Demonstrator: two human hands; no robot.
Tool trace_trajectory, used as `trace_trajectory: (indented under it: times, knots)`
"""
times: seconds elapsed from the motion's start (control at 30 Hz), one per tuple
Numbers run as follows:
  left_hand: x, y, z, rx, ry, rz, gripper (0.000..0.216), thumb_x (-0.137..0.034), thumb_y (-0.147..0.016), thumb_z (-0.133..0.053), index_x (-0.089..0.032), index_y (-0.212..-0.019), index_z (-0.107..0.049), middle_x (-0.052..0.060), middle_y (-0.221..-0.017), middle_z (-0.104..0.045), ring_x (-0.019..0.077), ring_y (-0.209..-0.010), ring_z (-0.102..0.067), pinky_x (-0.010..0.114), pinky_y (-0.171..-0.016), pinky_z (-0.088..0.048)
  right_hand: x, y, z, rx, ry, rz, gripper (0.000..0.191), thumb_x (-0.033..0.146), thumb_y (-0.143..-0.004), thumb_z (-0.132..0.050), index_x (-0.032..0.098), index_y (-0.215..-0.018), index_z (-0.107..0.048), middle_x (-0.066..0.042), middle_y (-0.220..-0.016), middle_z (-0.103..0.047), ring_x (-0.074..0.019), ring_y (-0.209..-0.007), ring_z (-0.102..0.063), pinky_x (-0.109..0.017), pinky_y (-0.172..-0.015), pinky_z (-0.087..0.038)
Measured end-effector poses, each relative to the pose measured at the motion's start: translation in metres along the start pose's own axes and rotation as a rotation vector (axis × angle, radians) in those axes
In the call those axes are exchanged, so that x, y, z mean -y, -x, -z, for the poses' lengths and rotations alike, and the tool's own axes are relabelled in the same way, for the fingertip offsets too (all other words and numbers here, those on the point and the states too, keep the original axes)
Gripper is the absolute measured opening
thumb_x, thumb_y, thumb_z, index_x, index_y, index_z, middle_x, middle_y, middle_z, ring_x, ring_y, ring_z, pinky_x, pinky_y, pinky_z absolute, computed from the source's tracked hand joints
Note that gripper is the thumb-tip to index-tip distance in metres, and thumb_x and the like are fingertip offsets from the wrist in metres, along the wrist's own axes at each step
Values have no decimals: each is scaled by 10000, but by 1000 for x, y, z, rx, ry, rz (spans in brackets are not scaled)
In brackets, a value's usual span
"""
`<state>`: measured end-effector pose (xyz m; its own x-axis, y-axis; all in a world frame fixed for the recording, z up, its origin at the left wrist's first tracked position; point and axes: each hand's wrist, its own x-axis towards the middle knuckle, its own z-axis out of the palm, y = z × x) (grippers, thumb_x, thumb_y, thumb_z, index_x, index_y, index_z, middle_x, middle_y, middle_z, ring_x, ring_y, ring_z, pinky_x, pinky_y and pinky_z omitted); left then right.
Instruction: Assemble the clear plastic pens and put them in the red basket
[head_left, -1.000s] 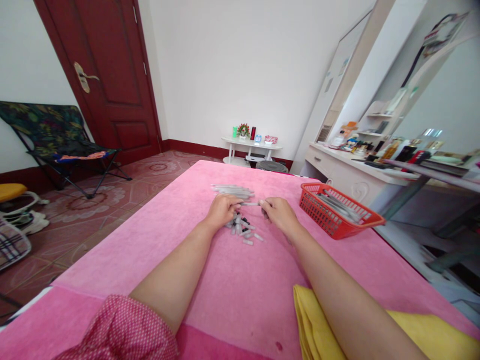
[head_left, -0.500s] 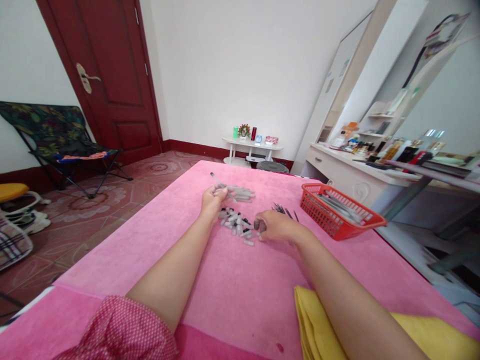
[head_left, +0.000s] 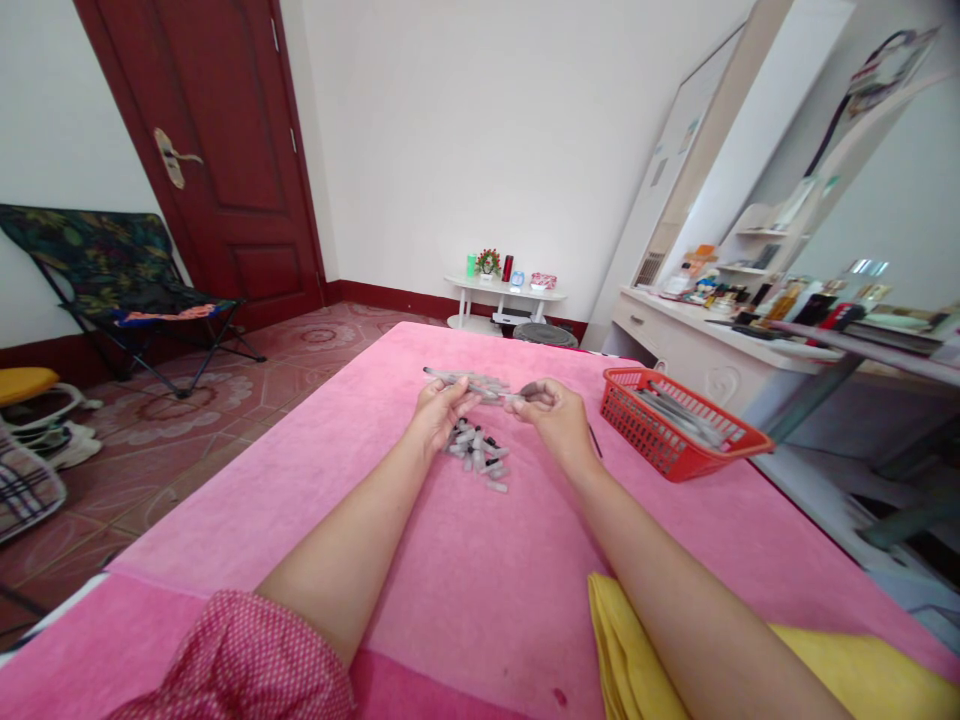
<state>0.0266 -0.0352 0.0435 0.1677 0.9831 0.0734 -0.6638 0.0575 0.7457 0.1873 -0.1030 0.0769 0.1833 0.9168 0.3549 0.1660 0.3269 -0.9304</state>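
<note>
My left hand [head_left: 439, 409] is closed around a thin grey pen barrel [head_left: 466, 384] that lies across it, pointing left and right. My right hand [head_left: 553, 418] pinches a small dark cap [head_left: 529, 390] at the barrel's right end, so both hands meet above the pink cloth [head_left: 420, 560]. Just below the hands lies a heap of small grey and black caps [head_left: 477, 457]. A bundle of grey barrels [head_left: 491, 381] rests behind the hands. A few thin dark refills [head_left: 594, 441] peek out beside my right wrist.
A red mesh basket [head_left: 637, 421] with finished pens stands to the right on the cloth. A yellow cloth [head_left: 825, 655] lies at the near right. A folding chair [head_left: 112, 280], a dark red door [head_left: 217, 150] and a dressing table [head_left: 720, 335] surround the bed.
My right hand rose from the cap heap with a cap and came to the barrel's end. My left hand drew the barrel in toward the middle.
</note>
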Motion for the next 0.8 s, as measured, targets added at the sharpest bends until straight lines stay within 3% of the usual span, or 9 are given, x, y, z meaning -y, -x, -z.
trace_trajectory:
  times: [0.3, 0.5, 0.63, 0.8]
  knots:
    - [5, 8, -15, 13, 31, 34, 130, -137, -732, -679, -115, -809, -578, 41, -756, -687, 132, -700, -669, 266, -746, -549, -4, 1, -3, -17, 90, 120, 201, 250, -643, -660, 171, -791, -549, -32, -763, -656, -179, -717, -665, -296, -676, -544]
    - [6, 11, -22, -14, 31, 107, 161, -153, -733, -689, -136, -797, -542, 45, -766, -690, 144, -667, -674, 295, -740, -550, -5, 3, 2, 7, 376, 255, 146, 222, -741, -556, 179, -868, -612, -56, -884, -684, -184, -788, -666, -306, -737, -533]
    - [7, 14, -28, -39, 80, 96, 153, -66, -718, -675, -121, -758, -538, 36, -735, -680, 144, -687, -673, 309, -772, -548, -4, 3, 4, -18, 412, 249, 114, 228, -742, -551, 180, -822, -615, -58, -857, -689, -194, -756, -667, -303, -680, -542]
    - [9, 18, -32, -22, 61, 41, 162, -31, -687, -680, -118, -732, -551, 20, -706, -675, 132, -685, -663, 315, -776, -546, 4, 4, 0, -65, 255, 145, 110, 261, -677, -609, 169, -735, -590, -53, -747, -677, -179, -581, -649, -290, -538, -546]
